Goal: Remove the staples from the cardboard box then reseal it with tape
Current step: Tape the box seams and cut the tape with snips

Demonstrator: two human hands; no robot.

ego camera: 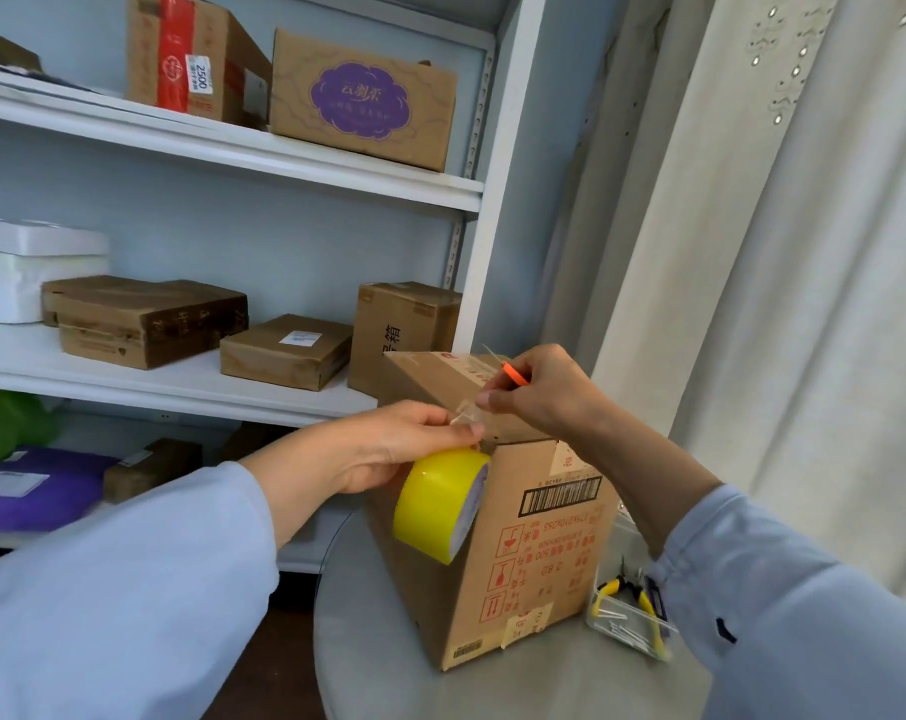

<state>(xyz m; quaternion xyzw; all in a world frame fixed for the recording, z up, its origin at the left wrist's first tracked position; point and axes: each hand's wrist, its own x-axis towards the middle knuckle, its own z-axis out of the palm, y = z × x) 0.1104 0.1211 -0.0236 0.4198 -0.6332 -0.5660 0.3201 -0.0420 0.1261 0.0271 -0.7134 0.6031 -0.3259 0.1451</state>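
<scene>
- a white shelf unit fills the left and upper part of the frame, loaded with brown cartons; one in the upper middle carries a purple cloud label.
- a white foam box sits at the far left, and a purple parcel lies at the lower left.
- a pale curtain hangs down the right side.
- at the lower right, a clear tray on the round grey table holds yellow-handled pliers and small metal pieces; the right sleeve covers part of it.
- the cardboard box stands on the table at lower centre, one top flap raised behind the hands.
- the left hand grips the yellow tape roll against the box's left upper edge, thumb on the clear tape end.
- the right hand, just above the box top, pinches that same tape end and holds an orange-handled tool in its curled fingers.
- both hands almost touch over the box's top corner.
</scene>
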